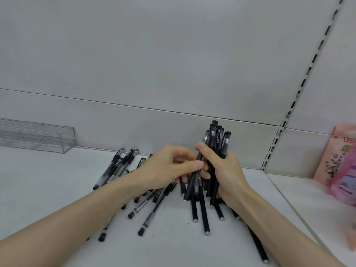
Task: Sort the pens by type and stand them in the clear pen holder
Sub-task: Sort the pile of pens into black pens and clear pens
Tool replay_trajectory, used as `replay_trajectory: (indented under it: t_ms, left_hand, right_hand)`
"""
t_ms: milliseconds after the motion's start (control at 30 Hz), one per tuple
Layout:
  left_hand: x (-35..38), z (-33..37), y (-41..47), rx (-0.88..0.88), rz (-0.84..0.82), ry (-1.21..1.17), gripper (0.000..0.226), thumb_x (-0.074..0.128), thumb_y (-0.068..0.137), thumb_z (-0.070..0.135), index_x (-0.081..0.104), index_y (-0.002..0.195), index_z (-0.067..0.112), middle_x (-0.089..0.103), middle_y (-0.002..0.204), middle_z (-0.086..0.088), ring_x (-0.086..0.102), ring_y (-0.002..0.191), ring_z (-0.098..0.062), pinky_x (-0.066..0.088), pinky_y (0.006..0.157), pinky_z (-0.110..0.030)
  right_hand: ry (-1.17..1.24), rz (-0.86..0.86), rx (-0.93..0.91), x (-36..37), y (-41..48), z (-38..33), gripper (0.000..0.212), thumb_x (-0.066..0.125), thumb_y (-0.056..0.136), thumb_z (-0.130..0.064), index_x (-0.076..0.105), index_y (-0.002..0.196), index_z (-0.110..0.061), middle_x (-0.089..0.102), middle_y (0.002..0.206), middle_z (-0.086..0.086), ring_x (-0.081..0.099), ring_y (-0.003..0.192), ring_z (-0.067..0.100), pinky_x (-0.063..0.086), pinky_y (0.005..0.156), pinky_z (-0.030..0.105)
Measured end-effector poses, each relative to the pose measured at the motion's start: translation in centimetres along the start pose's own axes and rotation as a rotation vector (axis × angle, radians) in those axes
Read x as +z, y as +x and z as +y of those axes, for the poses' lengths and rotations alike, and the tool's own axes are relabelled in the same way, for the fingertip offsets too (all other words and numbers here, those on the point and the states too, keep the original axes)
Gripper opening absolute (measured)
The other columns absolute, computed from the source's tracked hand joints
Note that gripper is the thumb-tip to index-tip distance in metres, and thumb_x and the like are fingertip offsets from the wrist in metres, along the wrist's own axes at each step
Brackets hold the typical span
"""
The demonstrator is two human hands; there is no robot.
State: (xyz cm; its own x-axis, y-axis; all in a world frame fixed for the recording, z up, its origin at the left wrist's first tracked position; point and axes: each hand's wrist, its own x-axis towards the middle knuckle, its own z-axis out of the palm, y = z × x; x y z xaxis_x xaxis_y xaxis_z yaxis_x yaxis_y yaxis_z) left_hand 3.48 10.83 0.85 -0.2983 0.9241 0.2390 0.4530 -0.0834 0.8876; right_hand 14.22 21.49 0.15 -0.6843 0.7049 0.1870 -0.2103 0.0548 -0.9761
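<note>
Now, holder (36, 135): far left, long axis left-right; well apart from both hands
loose pens (117, 170): flat on shelf (48, 189), fanned
left hand (169, 166): pinches slanted pen (189, 187); nearer the holder
right hand (227, 170): clamped round bundle (217, 139), upright, caps up; bundle must travel leftward
packs (344, 160): pink, far right, blurred

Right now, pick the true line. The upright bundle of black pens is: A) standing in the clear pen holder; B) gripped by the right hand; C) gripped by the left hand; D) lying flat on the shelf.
B: the right hand grips the bundle of black pens upright, while the clear pen holder at the back left has no pens in it.
</note>
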Motion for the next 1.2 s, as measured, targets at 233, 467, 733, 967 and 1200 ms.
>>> replay_trajectory:
  t_ms: [233,467,733,967,1200]
  left_hand:
    - [-1.8,-2.9,-0.4,-0.011,-0.188,0.685,0.069,0.069,0.073,0.058,0.052,0.131,0.027,0.045,0.136,0.018,0.035,0.129,-0.001,0.025,0.111,-0.022]
    - [-2.1,-3.6,-0.3,0.193,-0.200,0.891,0.054,0.057,0.077,0.067,0.063,0.116,0.029,0.059,0.123,0.016,0.041,0.124,-0.003,0.020,0.111,-0.028]
    - [-1.9,-1.3,-1.2,0.584,0.349,0.431,0.022,0.062,0.087,0.027,0.073,0.093,0.009,0.070,0.080,0.006,0.063,0.071,0.001,0.050,0.067,-0.013]
    - [1.3,-1.2,-1.7,0.729,0.147,0.425,0.013,0.070,0.084,0.012,0.071,0.093,0.003,0.065,0.108,-0.004,0.066,0.091,-0.004,0.051,0.083,-0.018]
    - [0.5,-1.4,-1.8,0.301,-0.154,0.663,0.060,0.051,0.081,0.066,0.048,0.132,0.035,0.041,0.135,0.021,0.034,0.124,0.008,0.027,0.109,-0.022]
  right_hand:
    - [0.013,0.074,0.005,-0.8,0.5,0.0,0.033,0.052,0.096,-0.026,0.061,0.072,-0.004,0.061,0.065,0.008,0.056,0.051,0.012,0.050,0.050,0.022]
    - [0.050,-0.005,0.056,-0.2,0.3,0.7,0.039,0.054,0.096,-0.022,0.051,0.060,-0.007,0.045,0.052,0.007,0.044,0.043,0.016,0.046,0.047,0.027]
    - [0.079,-0.063,0.147,-0.3,0.1,0.6,0.030,0.068,0.085,-0.025,0.061,0.089,0.003,0.042,0.054,0.003,0.036,0.040,0.012,0.036,0.040,0.023]
    - [0.196,-0.006,0.192,-0.6,0.0,-0.4,0.024,0.073,0.074,-0.032,0.062,0.068,-0.011,0.039,0.050,0.003,0.038,0.040,0.014,0.041,0.048,0.026]
    - [0.128,0.056,0.097,-2.6,0.3,-2.2,0.022,0.057,0.093,-0.013,0.059,0.075,-0.001,0.060,0.058,0.005,0.057,0.049,0.012,0.055,0.050,0.025]
